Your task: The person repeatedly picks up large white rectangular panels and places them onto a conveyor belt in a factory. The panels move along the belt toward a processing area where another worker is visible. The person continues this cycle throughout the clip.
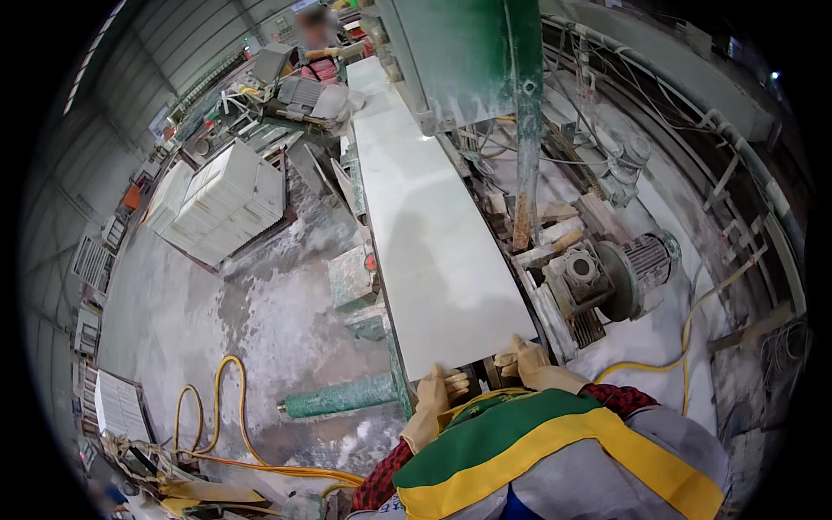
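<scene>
A long, pale, smooth stone slab (pixel 446 260) lies on a narrow machine bed and runs away from me. My left hand (pixel 435 400), in a cream glove, grips the slab's near left corner, thumb at the top edge and fingers curled below. At the near right corner my right hand (pixel 536 366), gloved alike, holds the same edge with its fingers bent under it. Between the two hands a dark part of the bed shows. A green machine housing (pixel 472 61) stands over the slab's far right side.
A dusty electric motor (pixel 637 269) juts out at the right. Stacked pale slabs (pixel 230 199) stand on the left floor. A green cylinder (pixel 342 397) sticks out left of the bed, near a yellow hose (pixel 238 407). Another person (pixel 319 43) is at the far end.
</scene>
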{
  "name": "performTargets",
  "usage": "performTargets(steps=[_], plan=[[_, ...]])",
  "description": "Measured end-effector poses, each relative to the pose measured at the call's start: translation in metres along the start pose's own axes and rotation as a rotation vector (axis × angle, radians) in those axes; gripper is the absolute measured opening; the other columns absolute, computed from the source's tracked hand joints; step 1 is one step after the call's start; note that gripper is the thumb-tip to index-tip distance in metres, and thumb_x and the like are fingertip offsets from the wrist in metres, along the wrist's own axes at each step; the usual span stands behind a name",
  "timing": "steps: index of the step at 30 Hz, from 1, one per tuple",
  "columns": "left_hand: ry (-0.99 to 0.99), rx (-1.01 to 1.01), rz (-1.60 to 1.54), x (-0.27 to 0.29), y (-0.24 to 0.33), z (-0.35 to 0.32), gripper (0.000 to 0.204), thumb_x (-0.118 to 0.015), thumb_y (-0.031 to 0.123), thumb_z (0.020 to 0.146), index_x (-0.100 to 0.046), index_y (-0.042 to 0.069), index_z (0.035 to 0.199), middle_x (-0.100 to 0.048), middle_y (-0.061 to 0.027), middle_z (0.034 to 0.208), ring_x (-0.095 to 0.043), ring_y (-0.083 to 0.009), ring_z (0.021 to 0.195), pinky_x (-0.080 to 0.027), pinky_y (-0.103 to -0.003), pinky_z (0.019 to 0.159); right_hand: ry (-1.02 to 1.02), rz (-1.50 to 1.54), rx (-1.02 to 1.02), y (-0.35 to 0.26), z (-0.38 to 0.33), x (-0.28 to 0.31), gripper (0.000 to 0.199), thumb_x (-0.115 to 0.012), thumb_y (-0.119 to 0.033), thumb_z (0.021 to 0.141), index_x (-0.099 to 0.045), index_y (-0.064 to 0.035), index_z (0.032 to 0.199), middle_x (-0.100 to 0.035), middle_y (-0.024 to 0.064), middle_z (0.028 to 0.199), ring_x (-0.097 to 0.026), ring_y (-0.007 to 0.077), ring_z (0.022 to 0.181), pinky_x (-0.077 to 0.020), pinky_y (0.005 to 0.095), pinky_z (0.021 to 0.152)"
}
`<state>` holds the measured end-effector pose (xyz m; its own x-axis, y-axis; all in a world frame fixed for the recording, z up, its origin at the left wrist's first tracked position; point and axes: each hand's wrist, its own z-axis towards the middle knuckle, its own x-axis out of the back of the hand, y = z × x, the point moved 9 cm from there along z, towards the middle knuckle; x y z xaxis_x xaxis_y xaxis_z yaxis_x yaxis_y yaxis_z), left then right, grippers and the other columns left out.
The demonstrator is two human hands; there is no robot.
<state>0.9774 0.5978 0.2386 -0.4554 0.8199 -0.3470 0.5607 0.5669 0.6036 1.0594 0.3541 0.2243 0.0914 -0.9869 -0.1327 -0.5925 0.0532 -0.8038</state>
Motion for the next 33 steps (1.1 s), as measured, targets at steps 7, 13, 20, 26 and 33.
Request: performTargets(steps=[7, 13, 20, 26, 33], plan=[[-0.208, -0.108, -0.004, 0.036, -0.01, 0.03, 0.063, -0.055, 0.052, 0.117, -0.067, -0.009, 0.123, -0.076, -0.0179, 0.093, -0.071, -0.0319, 0.07, -0.059, -0.044, 0.063, -0.095, 0.272, -0.036, 0.006, 0.005, -0.023, 0.065, -0.051, -0.052, 0.12, -0.073, 0.009, 0.122, -0.082, 0.0252, 0.102, -0.077, 0.0339, 0.072, -0.0648, 0.0431, 0.063], [-0.216, -0.387, 0.466, 0.012, 0.03, -0.039, 0.06, -0.052, 0.052, 0.121, -0.078, -0.003, 0.121, -0.079, -0.006, 0.094, -0.066, -0.0146, 0.08, -0.053, -0.032, 0.075, -0.238, 0.062, 0.221, -0.022, -0.014, -0.029, 0.072, -0.048, -0.06, 0.118, -0.081, 0.0033, 0.117, -0.084, 0.0193, 0.104, -0.08, 0.031, 0.083, -0.0684, 0.0406, 0.078], [-0.398, -0.276, 0.545, 0.005, 0.0, -0.064, 0.068, -0.046, 0.058, 0.121, -0.077, -0.002, 0.124, -0.08, -0.0062, 0.093, -0.065, -0.0133, 0.078, -0.052, -0.031, 0.073, -0.396, -0.081, 0.362, 0.023, -0.055, -0.026, 0.077, -0.04, -0.062, 0.12, -0.079, 0.0035, 0.11, -0.078, 0.0144, 0.097, -0.075, 0.0228, 0.085, -0.062, 0.0354, 0.079], [-0.339, -0.286, 0.708, 0.06, -0.029, -0.065, 0.071, -0.043, 0.061, 0.12, -0.078, 0.0, 0.123, -0.08, -0.0054, 0.089, -0.066, -0.0139, 0.076, -0.051, -0.03, 0.068, -0.341, 0.083, 0.06, 0.099, -0.079, -0.023, 0.072, -0.045, -0.059, 0.119, -0.08, 0.0034, 0.115, -0.081, 0.0169, 0.094, -0.077, 0.0255, 0.079, -0.0635, 0.0372, 0.076], [-0.226, -0.217, 0.762, 0.08, -0.044, -0.121, 0.057, -0.05, 0.053, 0.12, -0.076, 0.003, 0.13, -0.081, -0.0133, 0.106, -0.073, -0.0247, 0.092, -0.057, -0.037, 0.083, -0.511, -0.134, 0.317, 0.068, -0.211, -0.036, 0.073, -0.043, -0.058, 0.119, -0.079, 0.0035, 0.106, -0.078, 0.014, 0.088, -0.074, 0.0236, 0.08, -0.0591, 0.0358, 0.078]])
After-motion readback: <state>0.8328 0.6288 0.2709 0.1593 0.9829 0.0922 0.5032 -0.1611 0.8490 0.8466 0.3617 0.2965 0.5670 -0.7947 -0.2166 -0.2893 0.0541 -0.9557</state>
